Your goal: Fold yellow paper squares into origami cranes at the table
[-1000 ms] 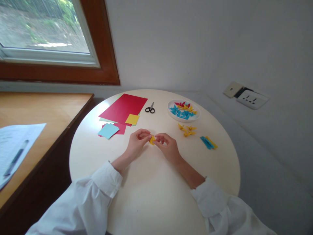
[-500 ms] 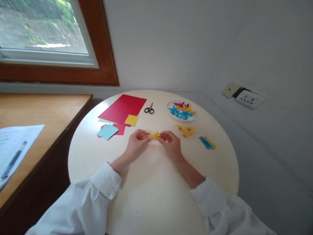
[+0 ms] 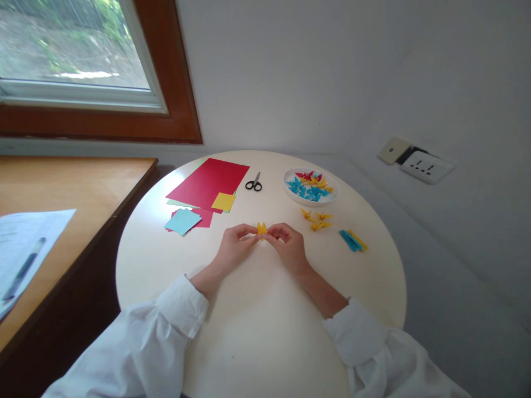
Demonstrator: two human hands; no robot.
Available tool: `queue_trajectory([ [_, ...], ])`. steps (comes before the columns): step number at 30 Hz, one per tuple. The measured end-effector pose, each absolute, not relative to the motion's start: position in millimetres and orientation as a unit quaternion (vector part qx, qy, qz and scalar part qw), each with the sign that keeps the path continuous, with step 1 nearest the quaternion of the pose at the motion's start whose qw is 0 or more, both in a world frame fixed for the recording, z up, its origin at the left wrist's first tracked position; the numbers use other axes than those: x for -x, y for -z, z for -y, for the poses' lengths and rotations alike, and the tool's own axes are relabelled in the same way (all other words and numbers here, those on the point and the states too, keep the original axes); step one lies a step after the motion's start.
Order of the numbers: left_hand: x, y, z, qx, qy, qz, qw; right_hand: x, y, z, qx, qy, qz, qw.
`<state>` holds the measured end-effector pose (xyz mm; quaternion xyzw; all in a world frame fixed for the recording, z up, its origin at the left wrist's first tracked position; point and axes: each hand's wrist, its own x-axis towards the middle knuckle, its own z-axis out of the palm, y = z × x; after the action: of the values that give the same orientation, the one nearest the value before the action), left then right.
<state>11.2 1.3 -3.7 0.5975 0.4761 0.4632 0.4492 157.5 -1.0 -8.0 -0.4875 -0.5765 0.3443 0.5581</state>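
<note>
Between my fingertips, over the middle of the round white table (image 3: 249,342), is a small yellow origami crane (image 3: 262,229). My left hand (image 3: 237,243) pinches its left side with thumb and forefinger. From the other side my right hand (image 3: 289,247) pinches it too, and the thumbs nearly meet. Two yellow points stand up close together above the thumbs; the lower part is mostly hidden by fingers. Several finished yellow cranes (image 3: 318,220) lie just beyond my right hand.
A white dish (image 3: 286,190) of red, yellow and blue cranes stands at the back right. Blue and yellow folded strips (image 3: 350,241) lie at right. Scissors (image 3: 254,183), red sheets (image 3: 209,182), a yellow square (image 3: 223,202) and light-blue squares (image 3: 183,221) sit back left. A wooden desk (image 3: 103,177) adjoins.
My hands have come closer together. The yellow crane's two spread points now stand upright and nearer each other. The things on the table have stayed in place.
</note>
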Motion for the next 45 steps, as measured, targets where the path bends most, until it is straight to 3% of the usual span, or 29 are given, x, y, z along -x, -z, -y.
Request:
queue_trajectory([
  [14,-10.2,-0.5,-0.3,-0.625,-0.465,-0.493,0.387,-157.6,13.9,-1.0,0.479,-0.359,0.578,0.554],
  [31,-11.3,-5.9,-0.1,-0.611,-0.494,-0.483,0.387,-157.0,13.1,-0.4,0.458,-0.368,0.588,0.557],
  [45,-10.2,-0.3,-1.4,-0.645,-0.443,-0.477,0.401,-156.5,10.3,2.3,0.467,-0.354,0.615,0.528],
])
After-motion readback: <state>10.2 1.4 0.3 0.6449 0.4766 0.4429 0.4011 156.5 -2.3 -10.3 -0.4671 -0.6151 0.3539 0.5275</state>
